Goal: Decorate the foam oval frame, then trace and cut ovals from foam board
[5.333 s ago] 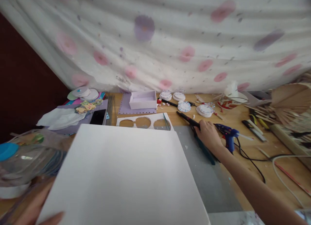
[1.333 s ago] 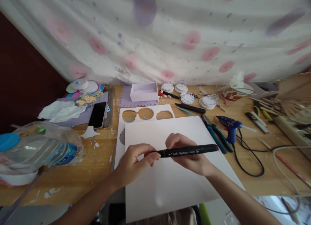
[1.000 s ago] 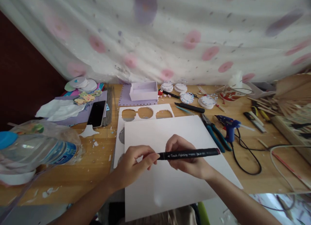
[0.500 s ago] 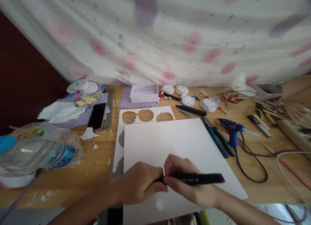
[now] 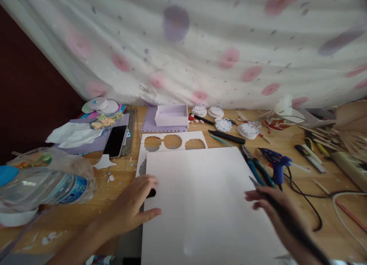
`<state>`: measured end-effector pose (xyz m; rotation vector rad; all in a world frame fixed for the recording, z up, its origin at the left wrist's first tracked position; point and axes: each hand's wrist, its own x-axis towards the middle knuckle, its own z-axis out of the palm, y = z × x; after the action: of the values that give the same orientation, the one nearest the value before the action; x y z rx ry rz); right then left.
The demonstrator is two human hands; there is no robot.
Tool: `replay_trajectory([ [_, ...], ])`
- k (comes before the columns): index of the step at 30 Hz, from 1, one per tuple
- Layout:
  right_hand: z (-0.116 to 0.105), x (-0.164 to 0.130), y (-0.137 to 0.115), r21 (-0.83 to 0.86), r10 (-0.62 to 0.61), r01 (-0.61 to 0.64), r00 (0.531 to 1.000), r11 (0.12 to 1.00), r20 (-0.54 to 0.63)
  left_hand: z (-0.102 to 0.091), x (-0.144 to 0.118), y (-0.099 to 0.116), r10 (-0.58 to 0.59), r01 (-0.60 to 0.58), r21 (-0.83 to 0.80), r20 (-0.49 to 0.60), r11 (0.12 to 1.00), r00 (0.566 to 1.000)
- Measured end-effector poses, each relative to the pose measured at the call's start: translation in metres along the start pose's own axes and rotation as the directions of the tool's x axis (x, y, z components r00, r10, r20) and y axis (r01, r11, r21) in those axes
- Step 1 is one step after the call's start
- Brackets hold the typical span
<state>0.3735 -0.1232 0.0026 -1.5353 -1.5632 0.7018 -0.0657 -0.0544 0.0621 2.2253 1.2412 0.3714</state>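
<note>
A large white sheet [image 5: 206, 204] lies on the wooden table [image 5: 114, 181] in front of me. My left hand [image 5: 133, 206] rests at the sheet's left edge, with a small black marker cap [image 5: 151, 193] pinched at its fingertips. My right hand [image 5: 276, 213] is over the sheet's right edge and grips the black marker [image 5: 289, 223], blurred, its bare tip pointing up-left. A white card with round cut-outs [image 5: 172, 142] sticks out from under the sheet's far edge.
A clear water bottle [image 5: 43, 185] lies at the left, a phone [image 5: 115, 141] behind it. Teal pliers [image 5: 256, 167], a blue glue gun [image 5: 273, 160] with its cable and a black pen [image 5: 226, 136] lie at the right. A lilac box [image 5: 171, 115] and paper discs [image 5: 246, 130] sit at the back.
The two hands held the capped marker together over the sheet. Now they have pulled apart: the cap is with the left hand, the uncapped marker with the right.
</note>
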Motion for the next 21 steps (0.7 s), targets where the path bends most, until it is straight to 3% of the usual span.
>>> replay_trajectory([
  [1,0.017,0.006,-0.006,-0.136,-0.052,0.049,0.999,0.989,-0.013,0.007,0.006,-0.007,0.069,-0.066,0.081,-0.034,0.995,0.997],
  [3,0.044,0.008,-0.014,-0.318,-0.225,0.242,0.970,0.917,0.089,0.021,0.016,-0.022,0.176,-0.160,0.188,-0.071,0.969,0.982],
  [6,0.058,-0.001,-0.011,-0.466,-0.333,0.393,0.919,0.792,0.210,0.039,0.020,-0.040,0.269,-0.236,0.232,-0.125,0.944,0.955],
  [9,0.050,-0.004,0.002,-0.515,-0.328,0.413,0.910,0.751,0.252,0.050,0.019,-0.041,0.253,-0.222,0.204,-0.143,0.953,0.957],
  [14,0.030,0.000,0.018,-0.552,-0.312,0.407,0.913,0.728,0.262,0.059,0.025,-0.025,0.247,-0.227,0.147,-0.141,0.963,0.959],
  [21,0.027,-0.004,0.019,-0.548,-0.310,0.396,0.918,0.737,0.246,0.061,0.036,-0.019,0.248,-0.226,0.146,-0.160,0.963,0.955],
])
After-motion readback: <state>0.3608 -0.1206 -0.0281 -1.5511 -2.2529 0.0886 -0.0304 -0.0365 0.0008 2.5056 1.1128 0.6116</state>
